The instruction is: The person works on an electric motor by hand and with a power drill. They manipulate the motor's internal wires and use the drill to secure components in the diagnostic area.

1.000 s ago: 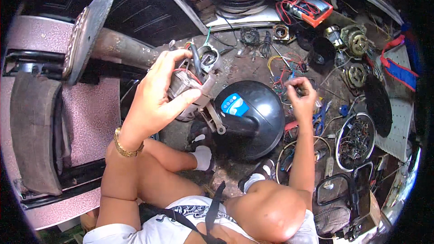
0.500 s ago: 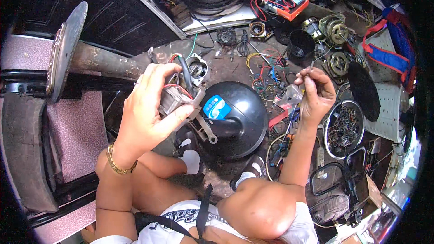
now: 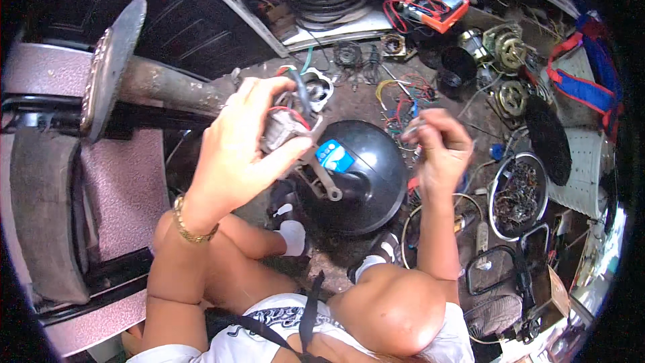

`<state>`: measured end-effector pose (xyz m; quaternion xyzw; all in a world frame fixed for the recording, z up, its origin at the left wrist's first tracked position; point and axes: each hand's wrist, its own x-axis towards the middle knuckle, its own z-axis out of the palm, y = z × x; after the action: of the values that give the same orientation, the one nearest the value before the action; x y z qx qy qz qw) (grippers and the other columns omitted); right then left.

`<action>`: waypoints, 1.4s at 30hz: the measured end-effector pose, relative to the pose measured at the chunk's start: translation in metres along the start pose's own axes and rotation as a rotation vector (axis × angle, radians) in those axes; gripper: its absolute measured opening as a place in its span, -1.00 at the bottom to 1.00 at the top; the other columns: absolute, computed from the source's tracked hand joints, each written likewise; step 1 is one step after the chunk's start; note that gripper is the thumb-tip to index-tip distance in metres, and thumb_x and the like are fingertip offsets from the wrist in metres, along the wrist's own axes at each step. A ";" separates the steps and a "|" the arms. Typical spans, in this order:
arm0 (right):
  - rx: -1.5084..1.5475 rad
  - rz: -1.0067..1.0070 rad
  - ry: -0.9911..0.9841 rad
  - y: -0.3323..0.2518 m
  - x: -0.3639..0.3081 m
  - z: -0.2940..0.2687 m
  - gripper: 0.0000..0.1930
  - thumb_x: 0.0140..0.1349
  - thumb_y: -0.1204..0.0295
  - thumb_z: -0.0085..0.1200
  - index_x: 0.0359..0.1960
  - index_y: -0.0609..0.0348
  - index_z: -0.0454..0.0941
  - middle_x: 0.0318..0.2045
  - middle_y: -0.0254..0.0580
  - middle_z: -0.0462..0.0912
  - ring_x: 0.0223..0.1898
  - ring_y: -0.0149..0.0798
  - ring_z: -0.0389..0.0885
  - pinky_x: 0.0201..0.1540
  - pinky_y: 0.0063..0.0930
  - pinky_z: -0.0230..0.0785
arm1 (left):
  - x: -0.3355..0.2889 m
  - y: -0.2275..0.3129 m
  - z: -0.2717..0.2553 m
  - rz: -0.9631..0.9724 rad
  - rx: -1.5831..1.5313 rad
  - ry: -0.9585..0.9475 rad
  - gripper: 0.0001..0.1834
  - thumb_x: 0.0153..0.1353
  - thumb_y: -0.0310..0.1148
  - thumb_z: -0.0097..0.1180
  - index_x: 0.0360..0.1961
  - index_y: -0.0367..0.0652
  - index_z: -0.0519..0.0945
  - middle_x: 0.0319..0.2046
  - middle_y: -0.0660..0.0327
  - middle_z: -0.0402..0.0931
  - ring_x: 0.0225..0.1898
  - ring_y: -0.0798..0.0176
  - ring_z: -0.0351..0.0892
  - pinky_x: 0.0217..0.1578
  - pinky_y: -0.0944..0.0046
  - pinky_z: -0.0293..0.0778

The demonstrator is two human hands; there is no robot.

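My left hand [image 3: 235, 154] is wrapped round a grey metal motor part [image 3: 285, 129], thumb on its near side. Red and dark wires come out of that part, and a flat metal lever [image 3: 328, 185] with a holed end sticks out below it. Beyond the fingers an open metal housing [image 3: 317, 89] shows, partly hidden by the hand; I cannot tell whether it is joined to the part. My right hand [image 3: 443, 151] is raised, its fingers pinched on a small slim thing blurred by motion. Under both hands stands a round black base [image 3: 373, 185] with a blue label.
Loose coloured wires [image 3: 406, 97] lie beyond the base. A metal bowl of small parts [image 3: 517, 195] is at the right, near motor parts [image 3: 510, 97]. An orange box with a meter [image 3: 437, 10] sits far off. A post with a round disc [image 3: 114, 70] stands left.
My right hand has come left and lower, toward the left hand, with the slim thing in its fingers. The left hand keeps its hold on the motor part. The whole view has shifted slightly.
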<state>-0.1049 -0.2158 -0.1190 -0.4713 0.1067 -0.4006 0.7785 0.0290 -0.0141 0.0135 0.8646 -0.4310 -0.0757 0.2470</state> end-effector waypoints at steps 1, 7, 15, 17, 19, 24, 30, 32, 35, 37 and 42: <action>0.127 0.168 -0.053 0.010 -0.007 0.008 -0.88 0.08 0.68 0.18 -0.31 0.33 0.62 -0.39 -0.09 0.65 -0.46 -0.32 0.61 -0.34 -0.51 0.50 | 0.000 0.003 0.001 0.010 0.023 0.013 -0.41 -0.01 -0.32 0.29 0.07 -0.22 0.38 -0.12 0.11 0.42 -0.13 0.18 0.54 -0.06 0.25 0.41; 0.193 0.570 -0.161 0.038 -0.033 0.046 -0.85 0.07 0.58 0.26 -0.30 0.33 0.61 -0.43 -0.11 0.68 -0.45 -0.29 0.67 -0.29 -0.45 0.55 | 0.002 0.006 0.002 0.032 0.043 0.015 -0.41 0.02 -0.18 0.27 0.03 -0.23 0.40 -0.12 0.03 0.43 -0.09 -0.01 0.51 -0.05 0.18 0.40; 0.200 0.587 -0.183 0.039 -0.039 0.055 -0.86 0.06 0.55 0.30 -0.33 0.25 0.64 -0.37 -0.25 0.69 -0.32 -0.46 0.61 -0.15 -0.56 0.46 | 0.002 0.004 0.003 0.033 0.036 0.022 -0.42 0.03 -0.18 0.27 0.03 -0.24 0.40 -0.14 0.02 0.43 -0.11 -0.01 0.51 -0.08 0.17 0.41; 0.234 0.586 -0.168 0.041 -0.042 0.056 -0.86 0.05 0.54 0.31 -0.34 0.23 0.64 -0.36 -0.27 0.69 -0.31 -0.47 0.60 -0.14 -0.57 0.45 | 0.002 0.003 0.003 0.047 0.050 0.026 -0.42 0.02 -0.19 0.27 0.03 -0.24 0.40 -0.14 0.02 0.43 -0.12 -0.01 0.52 -0.08 0.17 0.41; 0.255 0.578 -0.159 0.042 -0.044 0.056 -0.86 0.04 0.54 0.32 -0.35 0.22 0.65 -0.35 -0.26 0.69 -0.31 -0.46 0.61 -0.14 -0.57 0.46 | 0.003 0.005 0.004 0.050 0.052 0.030 -0.43 0.02 -0.19 0.27 0.02 -0.24 0.41 -0.15 0.02 0.43 -0.12 -0.01 0.52 -0.08 0.16 0.41; 0.158 0.510 -0.145 0.042 -0.047 0.061 -0.88 0.03 0.55 0.33 -0.39 0.21 0.64 -0.36 -0.28 0.68 -0.30 -0.46 0.60 -0.12 -0.56 0.44 | 0.002 0.004 0.005 0.057 0.065 0.045 -0.43 0.02 -0.20 0.27 0.02 -0.24 0.41 -0.16 0.01 0.43 -0.15 -0.03 0.52 -0.10 0.16 0.42; 0.096 0.451 -0.135 0.040 -0.048 0.061 -0.88 0.02 0.55 0.34 -0.42 0.23 0.62 -0.38 -0.29 0.66 -0.29 -0.46 0.58 -0.12 -0.57 0.42 | 0.002 0.006 0.007 0.060 0.090 0.045 -0.44 0.03 -0.21 0.26 0.02 -0.24 0.40 -0.18 0.02 0.43 -0.18 -0.02 0.53 -0.14 0.15 0.42; 0.092 0.443 -0.138 0.040 -0.048 0.061 -0.88 0.02 0.56 0.33 -0.42 0.23 0.62 -0.38 -0.29 0.66 -0.29 -0.46 0.58 -0.12 -0.57 0.42 | 0.002 0.006 0.007 0.059 0.079 0.041 -0.44 0.03 -0.22 0.26 0.02 -0.24 0.40 -0.19 0.02 0.43 -0.19 -0.01 0.53 -0.15 0.15 0.42; 0.097 0.439 -0.141 0.041 -0.049 0.061 -0.89 0.03 0.56 0.33 -0.42 0.23 0.62 -0.38 -0.29 0.66 -0.29 -0.46 0.58 -0.13 -0.57 0.41 | 0.002 0.007 0.007 0.063 0.085 0.042 -0.44 0.03 -0.22 0.26 0.02 -0.24 0.40 -0.19 0.01 0.43 -0.19 -0.01 0.53 -0.15 0.15 0.42; 0.093 0.432 -0.140 0.042 -0.049 0.060 -0.89 0.03 0.57 0.33 -0.42 0.23 0.62 -0.38 -0.29 0.66 -0.29 -0.46 0.58 -0.13 -0.57 0.42 | 0.003 0.006 0.008 0.071 0.084 0.041 -0.44 0.03 -0.22 0.26 0.02 -0.24 0.40 -0.19 0.01 0.43 -0.19 -0.02 0.52 -0.15 0.15 0.42; 0.160 0.461 -0.155 0.042 -0.046 0.058 -0.88 0.05 0.54 0.31 -0.38 0.23 0.62 -0.38 -0.30 0.66 -0.31 -0.47 0.57 -0.16 -0.59 0.41 | 0.003 0.005 0.007 0.092 0.088 0.040 -0.44 0.03 -0.22 0.26 0.02 -0.25 0.40 -0.18 0.01 0.43 -0.18 -0.04 0.52 -0.14 0.15 0.42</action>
<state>-0.0818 -0.1353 -0.1320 -0.4008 0.1197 -0.1823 0.8898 0.0248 -0.0212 0.0096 0.8553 -0.4682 -0.0281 0.2204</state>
